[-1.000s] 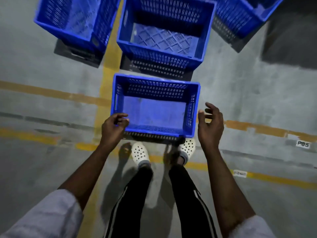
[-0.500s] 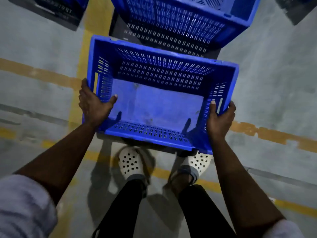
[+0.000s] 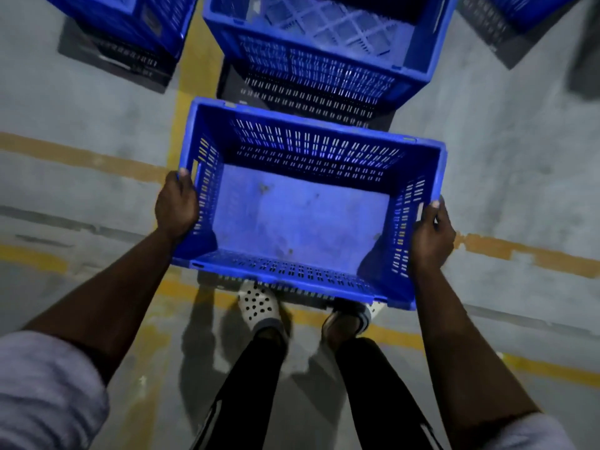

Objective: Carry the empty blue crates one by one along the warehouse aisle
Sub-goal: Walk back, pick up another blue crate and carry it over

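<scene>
An empty blue crate (image 3: 302, 219) with slotted walls hangs above the floor in front of me, open side up. My left hand (image 3: 177, 206) grips its left end wall at the handle slot. On the opposite end wall my right hand (image 3: 433, 235) holds the other handle slot. Both hands have fingers wrapped under the rim, thumbs on top. The crate's near edge hides the toes of my white clogs (image 3: 258, 305).
A stack of blue crates (image 3: 324, 53) stands directly ahead, very close to the held crate's far wall. More blue crates (image 3: 136, 24) stand at the back left and another crate stack (image 3: 526, 11) at the back right. Yellow floor lines (image 3: 191, 79) cross the grey concrete.
My hands went from open beside the crate on the floor to gripping both end walls. The crate has risen off the floor and stays held level.
</scene>
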